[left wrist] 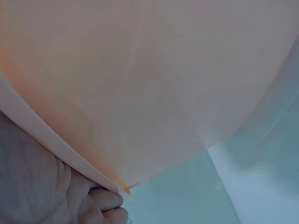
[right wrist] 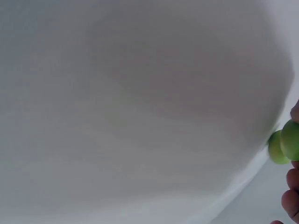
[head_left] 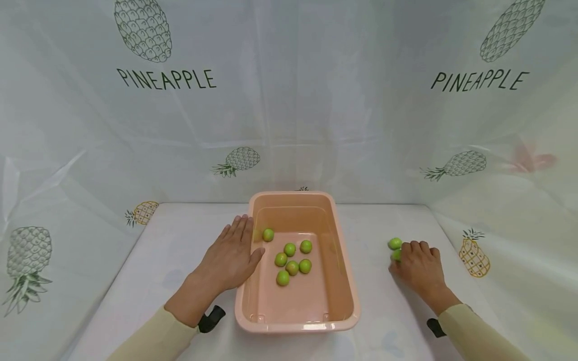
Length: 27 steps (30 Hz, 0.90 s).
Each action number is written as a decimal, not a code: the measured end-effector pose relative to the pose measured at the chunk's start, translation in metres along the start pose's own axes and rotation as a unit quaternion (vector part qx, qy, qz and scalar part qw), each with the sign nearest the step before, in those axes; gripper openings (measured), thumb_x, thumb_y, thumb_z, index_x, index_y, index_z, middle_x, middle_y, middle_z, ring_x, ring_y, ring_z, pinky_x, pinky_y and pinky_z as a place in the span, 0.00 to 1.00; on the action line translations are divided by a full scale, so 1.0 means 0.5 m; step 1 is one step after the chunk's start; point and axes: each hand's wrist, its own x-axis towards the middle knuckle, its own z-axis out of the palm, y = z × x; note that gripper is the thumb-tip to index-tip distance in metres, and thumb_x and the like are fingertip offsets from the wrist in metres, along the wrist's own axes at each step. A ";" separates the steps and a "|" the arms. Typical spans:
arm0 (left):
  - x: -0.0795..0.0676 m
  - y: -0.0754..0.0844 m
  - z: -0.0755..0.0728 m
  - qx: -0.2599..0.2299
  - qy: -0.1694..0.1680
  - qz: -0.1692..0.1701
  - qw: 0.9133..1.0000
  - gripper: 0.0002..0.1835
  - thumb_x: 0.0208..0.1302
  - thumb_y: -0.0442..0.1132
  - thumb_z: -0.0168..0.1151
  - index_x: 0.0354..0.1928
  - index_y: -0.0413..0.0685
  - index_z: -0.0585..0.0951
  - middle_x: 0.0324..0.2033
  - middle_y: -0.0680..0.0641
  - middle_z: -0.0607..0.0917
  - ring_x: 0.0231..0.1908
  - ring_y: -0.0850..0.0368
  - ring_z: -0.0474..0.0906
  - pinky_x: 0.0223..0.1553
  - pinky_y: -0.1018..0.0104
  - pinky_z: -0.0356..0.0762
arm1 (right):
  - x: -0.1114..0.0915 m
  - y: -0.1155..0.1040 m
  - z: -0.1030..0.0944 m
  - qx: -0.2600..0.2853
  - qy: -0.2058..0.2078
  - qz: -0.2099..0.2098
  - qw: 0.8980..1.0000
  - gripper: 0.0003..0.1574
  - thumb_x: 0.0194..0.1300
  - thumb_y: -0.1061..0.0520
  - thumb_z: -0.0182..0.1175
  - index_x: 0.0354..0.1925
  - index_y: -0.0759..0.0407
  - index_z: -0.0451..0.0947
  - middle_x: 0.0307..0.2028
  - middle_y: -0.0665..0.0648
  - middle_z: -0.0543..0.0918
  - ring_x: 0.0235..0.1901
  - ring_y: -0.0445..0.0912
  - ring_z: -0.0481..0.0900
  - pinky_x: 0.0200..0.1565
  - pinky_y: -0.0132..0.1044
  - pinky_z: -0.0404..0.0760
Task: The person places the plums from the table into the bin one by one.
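A peach-coloured plastic tub (head_left: pixel 298 328) stands on the white table, with several small round green fruits (head_left: pixel 292 267) on its floor. My left hand (head_left: pixel 231 256) lies along the tub's left rim, its fingers straight; from the left wrist view, the palm is against the tub's outer wall (left wrist: pixel 154 93). To the right of the tub, my right hand (head_left: pixel 420 268) pinches a green fruit (right wrist: pixel 291 141) between thumb and fingers, close to the tabletop. Just beyond it, another green fruit (head_left: pixel 395 243) sits on the table.
A pale sheet (head_left: pixel 298 110) printed with pineapples hangs behind the table and along both sides. The table's back edge (head_left: pixel 379 204) runs just behind the tub. Black straps (head_left: pixel 211 319) show at both wrists.
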 end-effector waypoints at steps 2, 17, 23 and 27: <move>0.000 -0.001 0.000 0.001 0.000 0.000 1.000 0.44 0.80 0.57 0.51 0.81 0.28 0.54 0.80 0.28 0.58 0.82 0.35 0.52 0.80 0.39 0.56 | 0.007 -0.006 -0.002 0.001 0.026 -0.014 1.000 0.26 0.55 0.47 0.71 0.29 0.63 0.68 0.24 0.56 0.66 0.29 0.56 0.68 0.31 0.52 0.68; 0.000 -0.003 -0.003 0.014 -0.004 0.005 1.000 0.44 0.81 0.57 0.50 0.80 0.27 0.54 0.80 0.28 0.58 0.82 0.34 0.52 0.80 0.39 0.55 | 0.068 -0.064 -0.033 0.013 0.086 -0.071 0.994 0.25 0.53 0.46 0.68 0.29 0.61 0.66 0.24 0.55 0.65 0.29 0.56 0.67 0.33 0.51 0.68; -0.001 -0.005 -0.008 0.021 -0.006 0.014 1.000 0.44 0.81 0.57 0.49 0.80 0.27 0.55 0.80 0.28 0.58 0.82 0.34 0.52 0.80 0.39 0.55 | 0.086 -0.087 -0.050 0.011 0.095 -0.084 0.992 0.26 0.53 0.45 0.69 0.30 0.62 0.68 0.24 0.56 0.67 0.28 0.56 0.69 0.32 0.51 0.70; -0.001 -0.007 -0.015 0.029 -0.018 0.019 0.999 0.43 0.82 0.58 0.47 0.80 0.28 0.55 0.80 0.29 0.58 0.82 0.34 0.50 0.80 0.39 0.54 | 0.093 -0.105 -0.063 0.007 0.088 -0.084 0.993 0.26 0.53 0.45 0.71 0.32 0.63 0.70 0.24 0.56 0.68 0.30 0.56 0.70 0.33 0.51 0.71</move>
